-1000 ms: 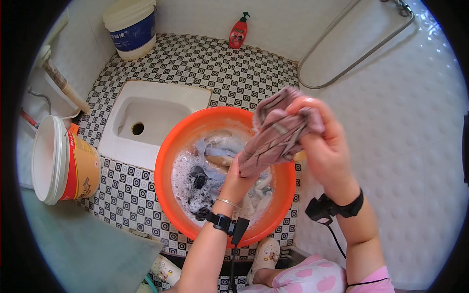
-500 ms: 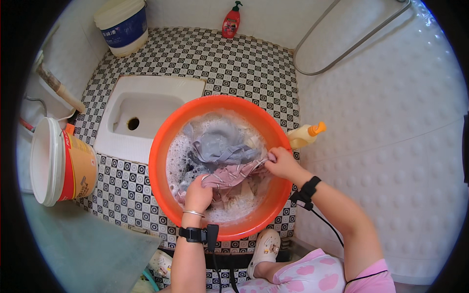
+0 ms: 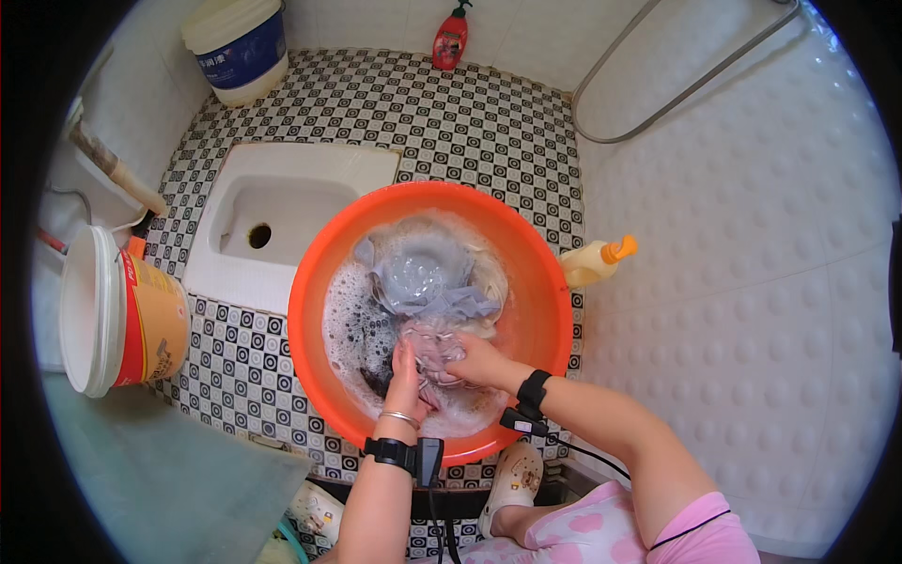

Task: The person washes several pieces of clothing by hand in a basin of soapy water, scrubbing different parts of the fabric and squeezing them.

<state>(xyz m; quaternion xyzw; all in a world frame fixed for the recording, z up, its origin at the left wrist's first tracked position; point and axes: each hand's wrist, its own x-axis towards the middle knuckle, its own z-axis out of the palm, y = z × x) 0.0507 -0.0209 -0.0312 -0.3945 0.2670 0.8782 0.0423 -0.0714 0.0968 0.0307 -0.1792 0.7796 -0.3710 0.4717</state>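
Observation:
A large orange basin (image 3: 540, 320) holds soapy water and several wet garments. Bunched between my two hands is a pink garment with light stripes (image 3: 434, 342), just above the suds. My left hand (image 3: 406, 378) presses it from the left, fingers pointing up along the cloth. From the right, my right hand (image 3: 477, 361) curls its fingers into the same bunch. Just beyond lies a grey-blue garment (image 3: 423, 268), bulging out of the water. Dark cloth shows under the foam at the left, partly hidden, and pale cloth lies at the right.
A squat toilet (image 3: 202, 258) is set in the patterned floor left of the basin. A cream pump bottle (image 3: 587, 266) stands between basin and right wall. Buckets (image 3: 155, 324) stand at the left and far left (image 3: 240, 61). A red pump bottle (image 3: 450, 42) is at the back.
My hands have come together from a stretched hold, my right hand moving left and down into the basin. The pink garment went from spread out to bunched up.

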